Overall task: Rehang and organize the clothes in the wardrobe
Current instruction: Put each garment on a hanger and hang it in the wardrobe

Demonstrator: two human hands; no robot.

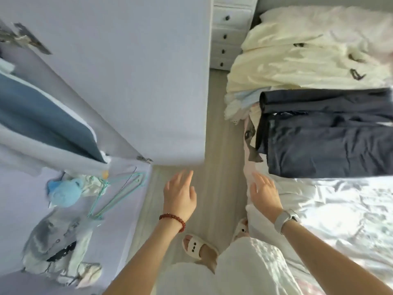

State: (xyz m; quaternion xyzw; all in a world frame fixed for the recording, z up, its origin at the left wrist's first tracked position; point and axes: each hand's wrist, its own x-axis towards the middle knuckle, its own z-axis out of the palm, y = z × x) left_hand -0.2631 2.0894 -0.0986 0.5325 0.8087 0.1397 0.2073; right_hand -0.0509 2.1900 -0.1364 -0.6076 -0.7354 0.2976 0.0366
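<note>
Two bare hands hover empty, fingers loosely spread: left hand [179, 195] over the floor, right hand [264, 193] at the bed's [340, 209] edge. Folded navy fabric garment [325, 133] lies on the bed beside a cream pile [297, 58]; soft and light by the look, best lifted under its fold. Open wardrobe's floor [119, 226] holds teal wire hangers [119, 192], a blue plush toy [63, 192] and crumpled grey clothing [55, 241].

**A narrow aisle between wardrobe and bed**

A pale wood-grain floor [221, 128] runs between a lavender wardrobe door [148, 77], standing open at left, and a bed [340, 209] with white, brightly lit bedding at right. At the far end stands a white chest of drawers [230, 33] with dark knobs.
</note>
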